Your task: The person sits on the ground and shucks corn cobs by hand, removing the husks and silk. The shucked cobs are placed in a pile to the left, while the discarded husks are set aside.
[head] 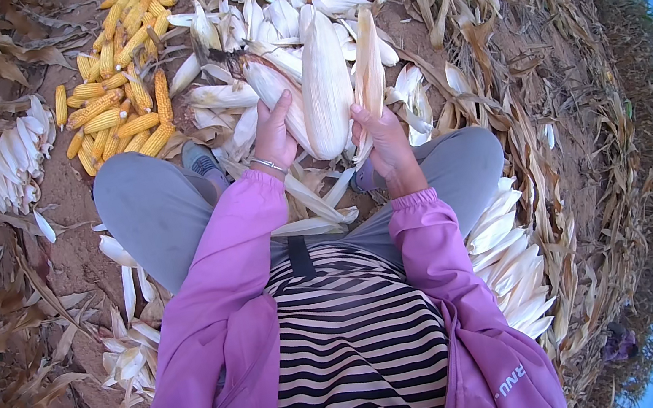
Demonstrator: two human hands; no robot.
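Note:
My left hand [273,132] grips a corn ear [278,99] that is still wrapped in pale husk, with dark dried silk at its far tip. A broad cream husk leaf [324,89] stands upright between my hands, beside the ear; whether it is still joined to the ear I cannot tell. Between thumb and fingers, my right hand [384,140] pinches a narrower, yellowish corn husk [367,66], apart from the ear at its top. Behind them lies a heap of unhusked corn ears [277,16].
Bare yellow cobs [118,99] are piled at the far left. Stacked husk leaves lie at the left [18,160] and beside my right thigh [509,265]. Loose husks [313,199] lie between my bent legs. Dry corn stalks [461,3] cover the ground at the right.

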